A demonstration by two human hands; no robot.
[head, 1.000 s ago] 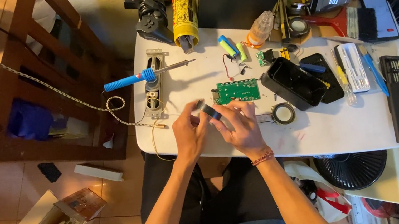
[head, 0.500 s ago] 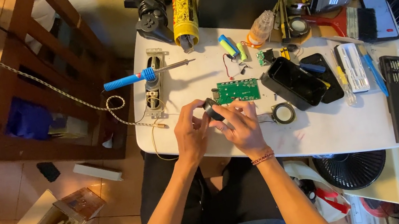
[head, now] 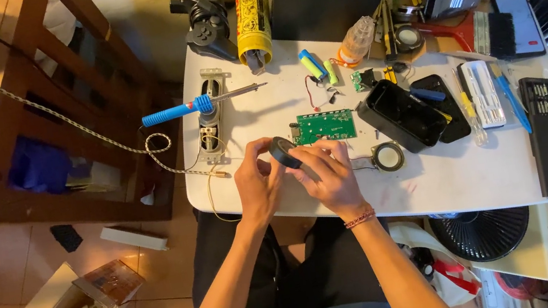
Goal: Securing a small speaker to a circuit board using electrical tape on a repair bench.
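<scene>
While both of your hands meet over the near edge of the white table (head: 440, 186), keep the small black round part (head: 283, 151), which looks like a roll of tape or a little speaker ring, pinched steadily between them. Your left hand (head: 257, 186) curls around its left side, thumb and fingers closed on the rim; your right hand (head: 325, 175) covers it from the right and above, fingertips pressed on its top. Neither hand is slack, and both grasp the same part.

It sits just in front of the green rectangular circuit board (head: 324, 126), close to it but not touching as far as I can tell. Hold the ring low over the table so that it lands on the surface if it slips. Let your left hand do the holding and your right fingertips do the fine work, probably picking at its edge, though your fingers hide the exact contact.

Mind the thin wires near the board and the round gold-rimmed speaker (head: 388, 156) just right of your right hand; keep your wrist off them. Your blue-handled soldering iron (head: 200, 104) rests well away on its stand to the upper left, so leave your left elbow tucked in.
</scene>
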